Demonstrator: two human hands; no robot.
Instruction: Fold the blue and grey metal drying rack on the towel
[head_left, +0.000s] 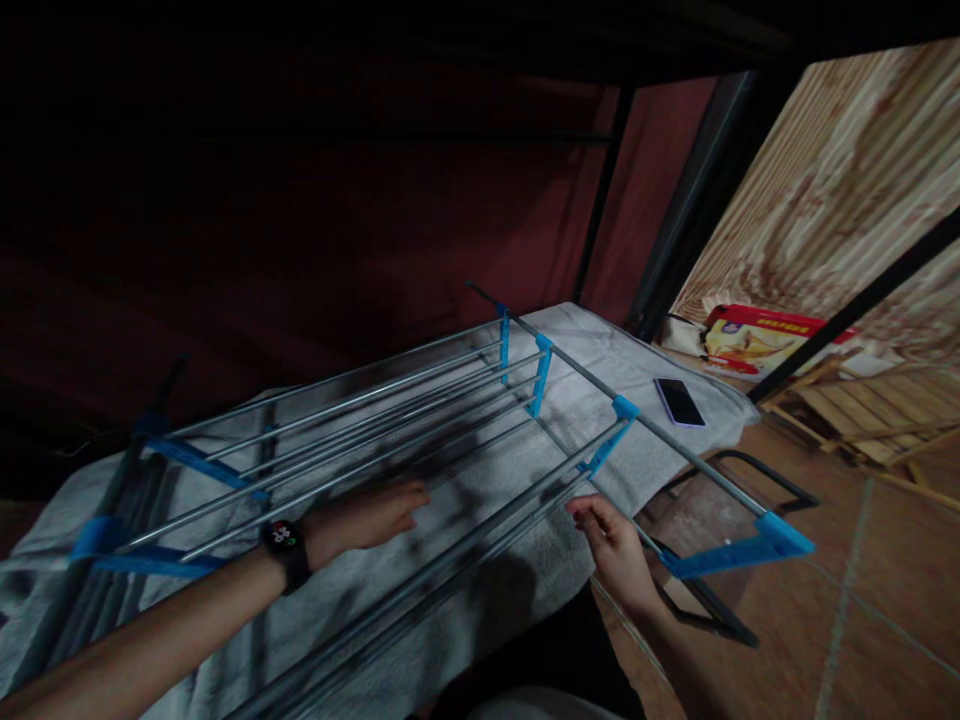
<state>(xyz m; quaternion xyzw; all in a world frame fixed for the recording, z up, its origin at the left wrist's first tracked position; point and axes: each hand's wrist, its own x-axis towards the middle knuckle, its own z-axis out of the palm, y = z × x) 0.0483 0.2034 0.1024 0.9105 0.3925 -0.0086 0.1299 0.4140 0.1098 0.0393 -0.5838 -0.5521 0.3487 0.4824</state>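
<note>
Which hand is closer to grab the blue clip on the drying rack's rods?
The right hand, probably. Its fingertips sit just below the blue clip on the drying rack, while the left hand lies flat on the towel farther away.

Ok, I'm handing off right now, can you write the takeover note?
Left hand: open, flat on the grey towel under the drying rack rods.
Right hand: fingers pinched at the near rod ends, by a blue connector.
Rack lies over the towel. A phone rests on the towel's far corner.
Done: towel spread under the rack.
Left: can't tell from this view.
</note>
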